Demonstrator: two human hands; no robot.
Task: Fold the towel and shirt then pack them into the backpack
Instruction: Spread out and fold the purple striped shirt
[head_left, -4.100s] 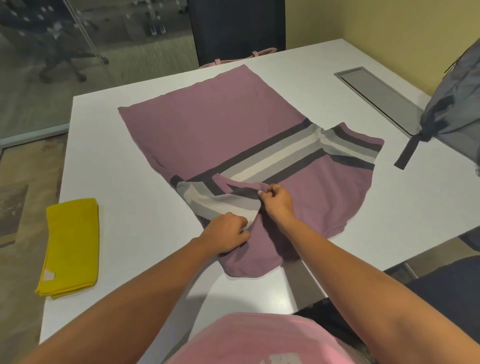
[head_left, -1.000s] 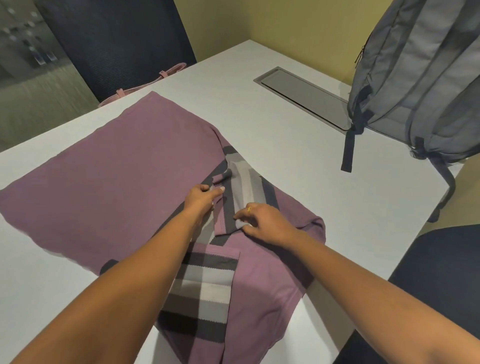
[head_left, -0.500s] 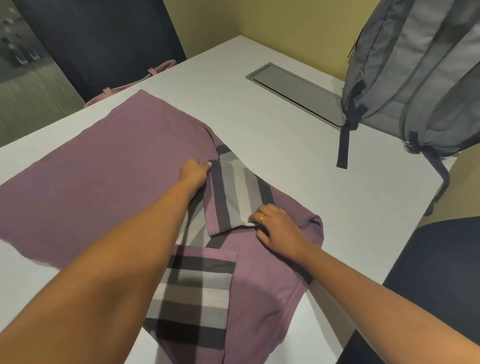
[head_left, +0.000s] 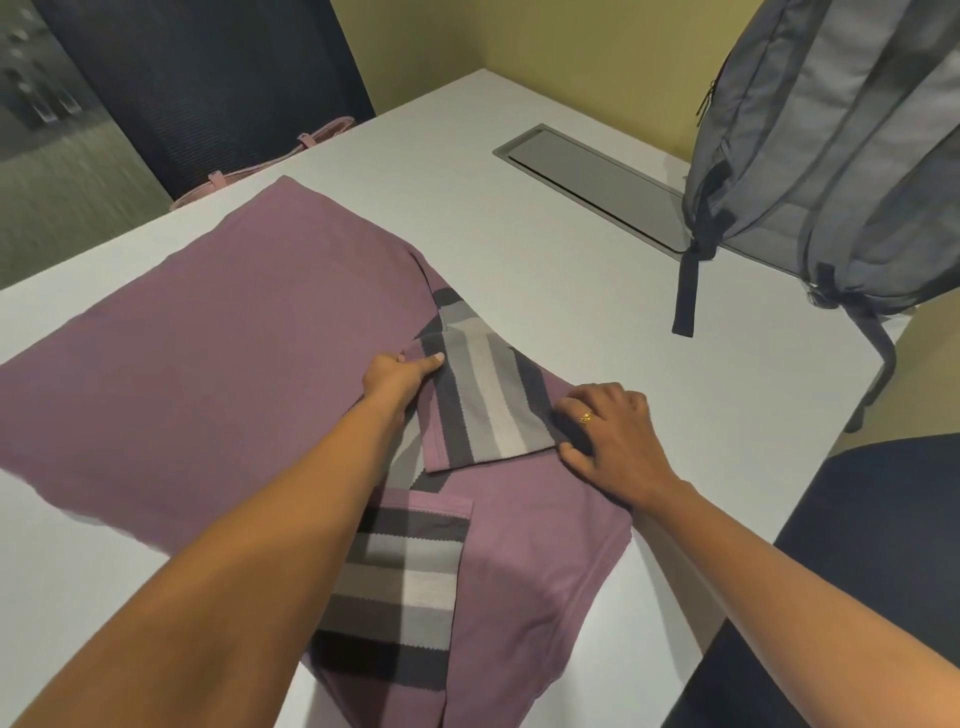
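Purple shirt (head_left: 208, 353) flat on table (head_left: 545, 260), backpack (head_left: 831, 156) well apart. My left hand (head_left: 397, 376) pinches the striped sleeve (head_left: 488, 405) top corner, right hand (head_left: 605, 431) pinches its hem. Best pull taut, align edges, press flat.

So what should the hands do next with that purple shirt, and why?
Probably press the striped sleeve flat onto the shirt. The left hand pinches its far edge, the right hand holds its near corner, and it already lies across the body, so smoothing likely comes before folding further.
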